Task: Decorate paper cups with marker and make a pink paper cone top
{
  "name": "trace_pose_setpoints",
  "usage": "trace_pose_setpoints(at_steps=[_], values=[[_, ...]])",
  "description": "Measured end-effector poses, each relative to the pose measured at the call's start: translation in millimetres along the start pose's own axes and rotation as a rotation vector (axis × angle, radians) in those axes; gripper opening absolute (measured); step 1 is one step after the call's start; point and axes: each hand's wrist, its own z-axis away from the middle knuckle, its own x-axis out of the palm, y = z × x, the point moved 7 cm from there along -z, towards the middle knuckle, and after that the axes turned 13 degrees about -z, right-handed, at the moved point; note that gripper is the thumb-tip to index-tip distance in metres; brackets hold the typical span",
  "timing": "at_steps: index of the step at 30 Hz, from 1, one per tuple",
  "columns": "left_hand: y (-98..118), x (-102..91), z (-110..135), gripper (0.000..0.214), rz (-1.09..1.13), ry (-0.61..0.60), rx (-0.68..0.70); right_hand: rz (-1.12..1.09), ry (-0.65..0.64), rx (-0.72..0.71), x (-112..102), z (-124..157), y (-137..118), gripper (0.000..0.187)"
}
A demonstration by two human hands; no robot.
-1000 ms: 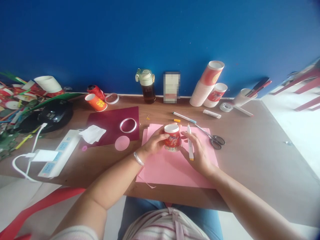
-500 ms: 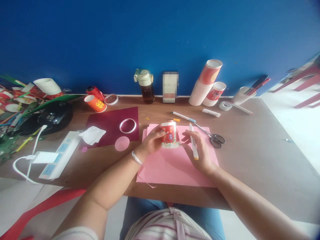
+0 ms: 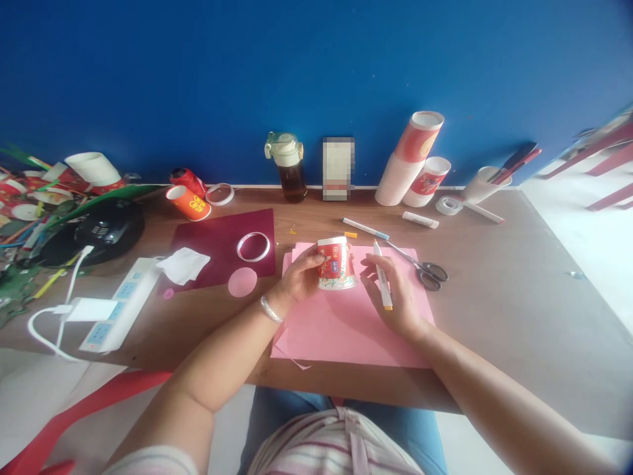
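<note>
My left hand [image 3: 302,274] is closed around the left side of a red and white paper cup [image 3: 336,265], which has a band of small drawn marks along its lower edge. The cup is held just above a stack of pink paper [image 3: 346,336]. In my right hand [image 3: 398,300] is a white marker [image 3: 382,277] with an orange end, its uncapped tip pointing up and away from me, apart from the cup. An orange marker cap [image 3: 351,235] lies just beyond the cup. Black-handled scissors [image 3: 429,274] rest right of the pink paper.
Farther back stand a drink bottle [image 3: 291,168], stacked paper cups [image 3: 403,175] and a pen cup [image 3: 482,185]. On the left are a maroon sheet [image 3: 222,247], a cut cup ring [image 3: 253,247], a pink disc [image 3: 242,282], a crumpled tissue [image 3: 184,266] and a power strip [image 3: 116,313].
My left hand has turned the cup slightly, and its printed side shows a little differently. My right hand still holds the marker in nearly the same place. The view has shifted a little.
</note>
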Motion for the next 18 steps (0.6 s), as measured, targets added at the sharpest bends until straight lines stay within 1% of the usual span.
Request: trace_pose_setpoints(at_steps=[2,6,12,14,18], values=[[0,-2.1,0,0.044,-0.024,0.019,0.011,0.009,0.001,0.003,-1,0,-1,0.029],[1,-5.6,1,0.040,-0.092,0.093,0.054,0.024,-0.015,0.015,-1,-1,-5,0.028],[6,-4.3,1,0.048,-0.191,0.162,0.102,-0.017,-0.020,-0.003,1,-1,-4,0.028],[6,-4.5,1,0.047,-0.206,0.167,0.102,-0.036,-0.028,0.014,4,0,-1,0.029],[5,-3.0,4,0.045,-0.222,0.119,0.062,-0.084,-0.042,0.055,9,2,3,0.032]])
